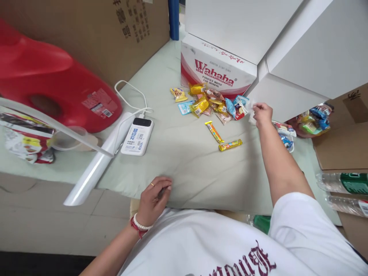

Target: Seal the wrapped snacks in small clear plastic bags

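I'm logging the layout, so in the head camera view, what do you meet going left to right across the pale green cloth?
Red jug → white power bank → orange snack stick → right hand at the snack pile's edge, pinching a clear wrapper → clear plastic bottles.

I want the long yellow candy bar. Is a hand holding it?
No, the long yellow candy bar lies alone on the cloth, apart from both hands.
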`<action>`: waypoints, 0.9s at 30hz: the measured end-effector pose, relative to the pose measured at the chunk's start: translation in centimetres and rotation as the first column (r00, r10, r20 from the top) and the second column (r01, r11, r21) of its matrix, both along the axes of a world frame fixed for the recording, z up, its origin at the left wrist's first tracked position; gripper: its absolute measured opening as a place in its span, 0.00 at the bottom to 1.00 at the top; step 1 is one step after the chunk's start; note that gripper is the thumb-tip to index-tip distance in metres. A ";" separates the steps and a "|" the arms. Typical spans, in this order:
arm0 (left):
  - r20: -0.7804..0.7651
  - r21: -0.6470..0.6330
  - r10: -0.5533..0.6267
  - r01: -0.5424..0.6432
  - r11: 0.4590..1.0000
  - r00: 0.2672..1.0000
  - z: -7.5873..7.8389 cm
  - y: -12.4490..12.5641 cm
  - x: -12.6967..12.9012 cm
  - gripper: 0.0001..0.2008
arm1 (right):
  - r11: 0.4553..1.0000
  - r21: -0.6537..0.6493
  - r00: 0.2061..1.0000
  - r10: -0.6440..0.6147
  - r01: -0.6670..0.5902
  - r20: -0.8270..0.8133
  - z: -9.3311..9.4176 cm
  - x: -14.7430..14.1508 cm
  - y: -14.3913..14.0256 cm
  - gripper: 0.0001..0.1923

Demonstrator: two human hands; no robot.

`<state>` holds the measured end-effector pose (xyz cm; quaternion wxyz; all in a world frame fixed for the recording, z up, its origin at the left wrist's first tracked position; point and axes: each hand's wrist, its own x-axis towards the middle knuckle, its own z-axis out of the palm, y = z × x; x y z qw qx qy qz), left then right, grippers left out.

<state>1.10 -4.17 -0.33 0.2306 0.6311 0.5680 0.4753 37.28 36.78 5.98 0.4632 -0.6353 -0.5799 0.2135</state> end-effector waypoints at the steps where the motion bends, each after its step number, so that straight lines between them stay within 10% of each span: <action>1: 0.046 -0.018 0.002 -0.001 1.000 0.999 0.3 0.0 0.0 0.08 | 1.000 0.020 0.996 0.016 -0.014 -0.082 0.3 0.0 -1.3 0.03; 7: 0.213 0.050 -0.016 0.005 0.999 0.977 4.4 3.8 2.7 0.05 | 0.934 0.170 0.889 0.353 -0.315 -0.292 2.3 -0.9 -14.3 0.09; 13: 0.194 0.171 0.054 -0.088 0.981 0.980 8.3 10.6 9.2 0.16 | 0.922 0.069 0.838 0.377 -0.382 -0.394 1.1 -4.5 -24.4 0.09; 21: 0.216 -0.220 0.025 0.024 0.975 0.976 5.2 11.7 11.1 0.04 | 0.951 -0.046 0.710 0.196 -0.307 -0.677 0.1 -6.0 -26.7 0.17; 27: 0.646 -0.405 0.248 0.049 0.913 0.722 5.2 11.6 8.0 0.08 | 0.959 -0.107 0.628 0.086 -0.263 -0.774 0.9 -4.3 -26.4 0.20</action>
